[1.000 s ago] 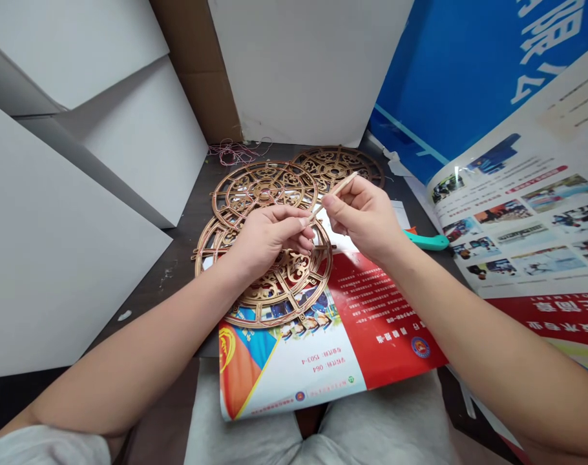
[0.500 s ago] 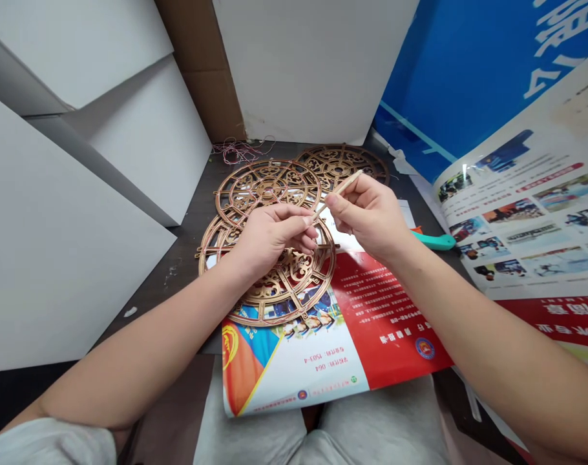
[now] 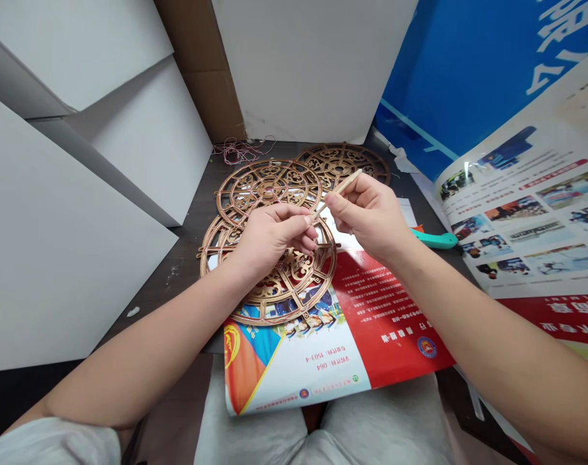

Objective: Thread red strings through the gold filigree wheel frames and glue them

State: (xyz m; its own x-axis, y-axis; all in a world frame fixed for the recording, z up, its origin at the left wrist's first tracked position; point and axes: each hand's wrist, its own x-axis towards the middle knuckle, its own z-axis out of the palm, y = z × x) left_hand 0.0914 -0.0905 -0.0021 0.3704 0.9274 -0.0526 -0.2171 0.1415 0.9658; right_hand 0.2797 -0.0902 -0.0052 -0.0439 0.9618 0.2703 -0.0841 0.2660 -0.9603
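While our right hand pinches a thin stick, our left hand closes narrowly on something we cannot make out. Beneath them, fretwork wheels seem part-strung.

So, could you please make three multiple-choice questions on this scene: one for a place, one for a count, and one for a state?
1. Where is the teal tool?
A. On the person's knees
B. Against the white board on the left
C. To the right of the right hand

2. How many fretwork wooden wheels are in view?
A. Two
B. Three
C. Five

3. What is the right hand doing?
A. Pinching a thin wooden stick
B. Lying open and flat
C. Gripping a pair of scissors

Answers:
1. C, because the tool shows to the right of that hand.
2. B, because two wheels lie beyond the hands and one lies below the left hand.
3. A, because the stick is held between the thumb and fingers.
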